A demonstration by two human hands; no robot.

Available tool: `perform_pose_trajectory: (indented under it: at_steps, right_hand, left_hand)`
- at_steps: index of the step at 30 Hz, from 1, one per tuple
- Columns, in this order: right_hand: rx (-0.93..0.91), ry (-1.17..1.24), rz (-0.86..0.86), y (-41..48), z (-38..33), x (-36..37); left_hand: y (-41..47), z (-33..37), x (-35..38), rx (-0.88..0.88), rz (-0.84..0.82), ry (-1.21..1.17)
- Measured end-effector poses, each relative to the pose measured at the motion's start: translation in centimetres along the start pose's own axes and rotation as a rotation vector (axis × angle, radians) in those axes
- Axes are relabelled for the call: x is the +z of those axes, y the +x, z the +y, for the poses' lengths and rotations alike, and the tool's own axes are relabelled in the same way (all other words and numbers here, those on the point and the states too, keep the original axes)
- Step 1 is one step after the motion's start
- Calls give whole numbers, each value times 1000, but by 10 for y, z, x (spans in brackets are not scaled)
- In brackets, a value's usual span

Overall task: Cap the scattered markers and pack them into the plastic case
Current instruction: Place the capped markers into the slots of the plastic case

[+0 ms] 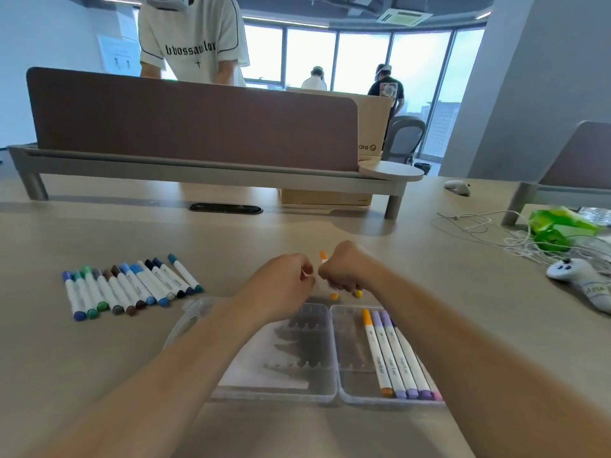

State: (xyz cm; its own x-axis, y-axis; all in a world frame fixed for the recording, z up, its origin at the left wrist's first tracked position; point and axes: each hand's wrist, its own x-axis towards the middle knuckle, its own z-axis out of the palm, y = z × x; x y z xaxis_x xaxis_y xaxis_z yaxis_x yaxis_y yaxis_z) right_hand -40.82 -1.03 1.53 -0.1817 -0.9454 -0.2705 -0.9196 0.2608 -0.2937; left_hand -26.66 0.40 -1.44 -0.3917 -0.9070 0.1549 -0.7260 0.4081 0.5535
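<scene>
A clear plastic case (307, 388) lies open on the table in front of me, with an orange marker and several purple markers (393, 355) lined up in its right half. My right hand (344, 269) grips a bunch of markers; an orange marker (323, 256) sticks up from the fist and yellow ends show below it. My left hand (284, 279) is right beside it with curled fingers at that bunch; what it pinches is hidden. A row of capped blue, green, grey and brown markers (129, 285) lies on the table to the left.
A brown desk divider (191, 117) on a grey shelf stands across the back, with a person behind it. White cables (515, 239), a green bag (558, 226) and a white controller (575, 272) lie at the right. A cardboard box (327, 196) sits under the shelf.
</scene>
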Motion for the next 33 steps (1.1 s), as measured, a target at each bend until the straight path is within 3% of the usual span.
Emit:
perform_pose_trajectory:
  at_steps: [14,20,33]
  right_hand:
    - [63,42,-301,-96,53,4]
    - [51,-22,-215,-99,61,8]
    - [26,-124,-296,-89,61,3]
  left_hand:
    - [-47,48,29,165,-267,161]
    - [-54,45,32,233,-353,119]
    - [-47,47,33,209,-373,170]
